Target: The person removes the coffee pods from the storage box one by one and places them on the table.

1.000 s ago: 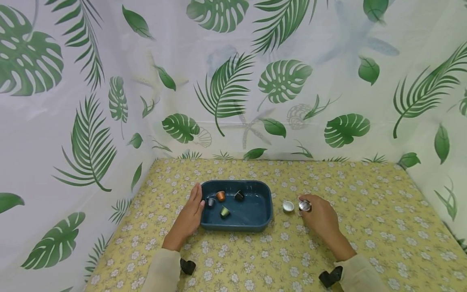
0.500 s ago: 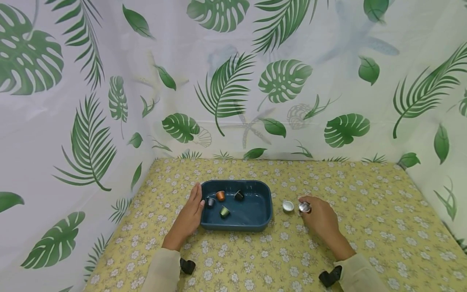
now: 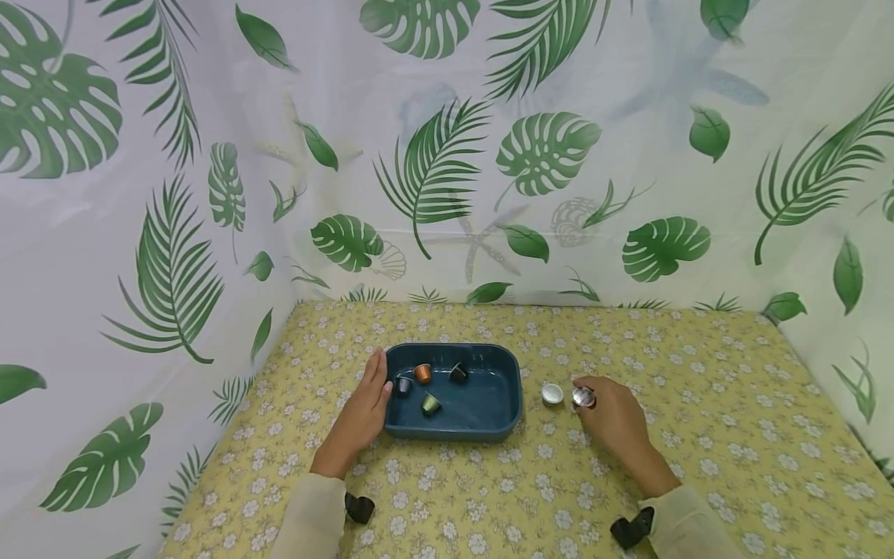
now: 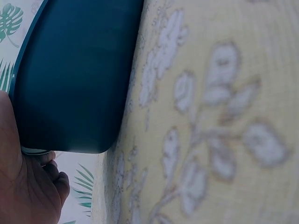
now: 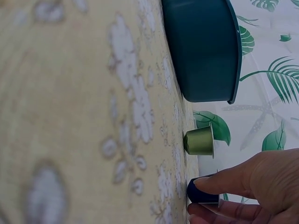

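My left hand [image 3: 362, 415] lies along the left side of a blue rectangular dish [image 3: 499, 423], its fingers fairly straight against the wall. Inside the dish are an orange coffee capsule [image 3: 422, 373], a black one, a grey one and a green coffee capsule [image 3: 431, 404]. Right of the dish, my right hand [image 3: 616, 413] pinches a dark blue coffee capsule [image 5: 204, 191] between thumb and fingers, foil lid up, close over the tablecloth. Between that hand and the dish another green capsule [image 5: 200, 141] stands on the cloth, its silver lid facing up.
A yellow floral tablecloth [image 3: 726, 435] covers the table. White leaf-print sheeting [image 3: 447, 155] hangs behind and at both sides. A black wrist mount [image 3: 632, 529] sits by the right sleeve, with another by the left.
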Action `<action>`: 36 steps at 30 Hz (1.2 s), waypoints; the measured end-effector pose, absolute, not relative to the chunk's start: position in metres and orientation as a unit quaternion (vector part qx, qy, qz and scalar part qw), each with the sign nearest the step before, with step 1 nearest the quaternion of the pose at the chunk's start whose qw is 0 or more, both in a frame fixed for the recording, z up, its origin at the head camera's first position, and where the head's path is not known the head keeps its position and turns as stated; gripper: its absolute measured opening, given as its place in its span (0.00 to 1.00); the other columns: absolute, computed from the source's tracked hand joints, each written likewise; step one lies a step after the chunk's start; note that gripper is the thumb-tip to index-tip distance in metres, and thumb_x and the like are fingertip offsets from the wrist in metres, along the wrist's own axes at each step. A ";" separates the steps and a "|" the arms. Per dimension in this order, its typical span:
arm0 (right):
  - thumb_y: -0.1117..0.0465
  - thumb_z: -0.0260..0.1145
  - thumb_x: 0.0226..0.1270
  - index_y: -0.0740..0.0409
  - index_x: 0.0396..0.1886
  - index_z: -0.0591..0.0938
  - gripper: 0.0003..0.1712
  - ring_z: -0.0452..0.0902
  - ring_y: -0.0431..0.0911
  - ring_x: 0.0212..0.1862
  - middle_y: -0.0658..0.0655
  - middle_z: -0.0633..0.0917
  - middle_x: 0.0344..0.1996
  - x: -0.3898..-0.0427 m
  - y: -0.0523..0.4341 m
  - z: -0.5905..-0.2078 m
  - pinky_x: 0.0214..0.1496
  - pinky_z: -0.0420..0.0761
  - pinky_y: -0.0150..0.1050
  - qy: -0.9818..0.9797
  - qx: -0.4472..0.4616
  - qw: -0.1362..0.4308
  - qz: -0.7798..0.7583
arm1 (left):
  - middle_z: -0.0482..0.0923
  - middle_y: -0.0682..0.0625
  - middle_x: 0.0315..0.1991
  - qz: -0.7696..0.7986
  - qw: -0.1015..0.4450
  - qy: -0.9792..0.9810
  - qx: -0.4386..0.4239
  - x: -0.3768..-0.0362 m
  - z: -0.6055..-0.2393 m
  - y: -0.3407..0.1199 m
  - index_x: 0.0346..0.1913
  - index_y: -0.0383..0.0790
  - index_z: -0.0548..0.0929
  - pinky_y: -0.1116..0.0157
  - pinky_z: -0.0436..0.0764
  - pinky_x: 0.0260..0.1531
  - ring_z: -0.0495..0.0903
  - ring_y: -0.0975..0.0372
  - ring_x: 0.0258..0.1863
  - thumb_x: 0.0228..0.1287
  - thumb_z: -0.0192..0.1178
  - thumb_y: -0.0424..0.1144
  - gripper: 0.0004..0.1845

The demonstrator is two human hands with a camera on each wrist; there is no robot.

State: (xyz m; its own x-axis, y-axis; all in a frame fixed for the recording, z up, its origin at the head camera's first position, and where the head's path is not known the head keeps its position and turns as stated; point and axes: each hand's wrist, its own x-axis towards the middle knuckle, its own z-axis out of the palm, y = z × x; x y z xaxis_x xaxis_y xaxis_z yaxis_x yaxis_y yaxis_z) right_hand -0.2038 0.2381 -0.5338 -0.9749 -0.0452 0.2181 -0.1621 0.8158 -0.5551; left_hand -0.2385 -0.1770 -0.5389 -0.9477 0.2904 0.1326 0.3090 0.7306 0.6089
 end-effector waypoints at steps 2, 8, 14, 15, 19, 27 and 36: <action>0.74 0.73 0.59 0.67 0.56 0.85 0.23 0.82 0.49 0.32 0.69 0.86 0.47 -0.204 0.238 -0.535 0.23 0.69 0.39 -0.947 0.057 0.101 0.299 | 0.31 0.52 0.83 -0.330 0.014 -0.930 -0.161 -0.238 -0.539 -0.177 0.82 0.38 0.42 0.46 0.53 0.75 0.39 0.54 0.81 0.86 0.38 0.42 0.32; 0.74 0.74 0.58 0.67 0.56 0.84 0.23 0.83 0.53 0.36 0.68 0.86 0.47 -0.205 0.239 -0.536 0.26 0.72 0.40 -0.947 0.060 0.101 0.299 | 0.30 0.52 0.83 -0.329 0.009 -0.931 -0.157 -0.238 -0.538 -0.178 0.83 0.39 0.41 0.46 0.53 0.75 0.39 0.54 0.81 0.86 0.38 0.43 0.32; 0.73 0.73 0.59 0.67 0.56 0.84 0.23 0.83 0.51 0.35 0.68 0.86 0.47 -0.206 0.239 -0.536 0.26 0.72 0.40 -0.947 0.062 0.097 0.299 | 0.29 0.53 0.83 -0.326 0.007 -0.932 -0.160 -0.238 -0.538 -0.178 0.82 0.44 0.38 0.47 0.52 0.76 0.38 0.55 0.81 0.86 0.37 0.44 0.32; 0.73 0.73 0.60 0.67 0.57 0.84 0.23 0.83 0.51 0.34 0.68 0.86 0.47 -0.206 0.239 -0.535 0.26 0.72 0.40 -0.947 0.062 0.096 0.300 | 0.29 0.53 0.83 -0.327 0.007 -0.931 -0.160 -0.238 -0.538 -0.178 0.82 0.43 0.39 0.47 0.52 0.76 0.38 0.55 0.81 0.86 0.37 0.44 0.32; 0.73 0.73 0.60 0.67 0.57 0.84 0.23 0.83 0.51 0.35 0.68 0.86 0.47 -0.205 0.239 -0.535 0.26 0.72 0.40 -0.946 0.063 0.094 0.303 | 0.29 0.52 0.83 -0.329 0.009 -0.931 -0.160 -0.238 -0.538 -0.178 0.82 0.40 0.41 0.47 0.52 0.76 0.38 0.54 0.81 0.86 0.37 0.44 0.32; 0.73 0.73 0.60 0.68 0.57 0.83 0.24 0.83 0.52 0.36 0.68 0.86 0.47 -0.204 0.239 -0.534 0.27 0.74 0.41 -0.946 0.060 0.087 0.307 | 0.30 0.51 0.83 -0.331 0.012 -0.930 -0.161 -0.237 -0.538 -0.177 0.82 0.38 0.41 0.46 0.53 0.75 0.39 0.53 0.81 0.86 0.38 0.44 0.32; 0.72 0.75 0.59 0.68 0.61 0.81 0.28 0.85 0.54 0.39 0.68 0.86 0.47 -0.203 0.239 -0.532 0.33 0.82 0.48 -0.948 0.049 0.072 0.307 | 0.30 0.51 0.83 -0.328 0.008 -0.931 -0.161 -0.237 -0.537 -0.177 0.82 0.39 0.41 0.46 0.52 0.76 0.38 0.54 0.81 0.86 0.37 0.44 0.32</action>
State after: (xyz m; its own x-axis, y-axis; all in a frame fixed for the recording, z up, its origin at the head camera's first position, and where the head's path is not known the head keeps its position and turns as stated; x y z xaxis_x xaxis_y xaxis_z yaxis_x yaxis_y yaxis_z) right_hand -0.2032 0.2394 -0.5317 -0.9848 -0.0497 0.1664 -0.1379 0.8061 -0.5756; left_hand -0.2373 -0.1773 -0.5365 -0.9483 0.2935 0.1208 0.3043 0.7327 0.6088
